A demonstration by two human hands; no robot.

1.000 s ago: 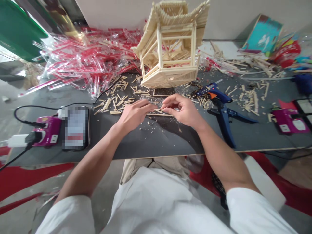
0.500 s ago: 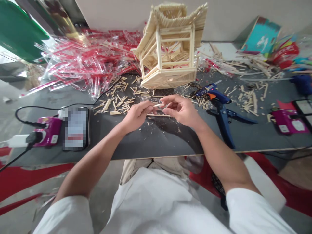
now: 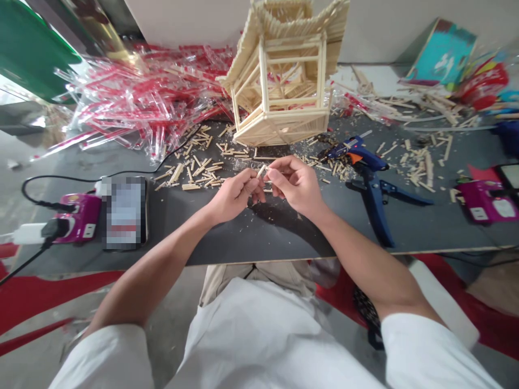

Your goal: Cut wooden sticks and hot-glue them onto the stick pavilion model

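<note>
A short pale wooden stick (image 3: 261, 171) is held up at a slant between my two hands, just above the table. My left hand (image 3: 233, 197) is closed, thumb and fingers pinching the stick from the left. At its right end, the thumb and forefinger of my right hand (image 3: 299, 186) are pinched together on it; the other fingers curl below. Right behind the hands stands a small pavilion model (image 3: 294, 102) built of the same sticks, with a ribbed, flared roof. Cut stick pieces (image 3: 200, 172) lie scattered to the left of the hands.
A blue glue gun (image 3: 357, 153) and a blue-handled cutter (image 3: 375, 202) lie to the right. Red and clear plastic wrappers (image 3: 150, 97) are heaped at back left. A phone (image 3: 125, 213) and purple power sockets (image 3: 81, 216) with cables sit left. More purple sockets (image 3: 484, 200) stand far right.
The stick has swung from nearly level to a steeper slant. My right hand has moved in to the left, and its thumb and forefinger have closed at the stick's end.
</note>
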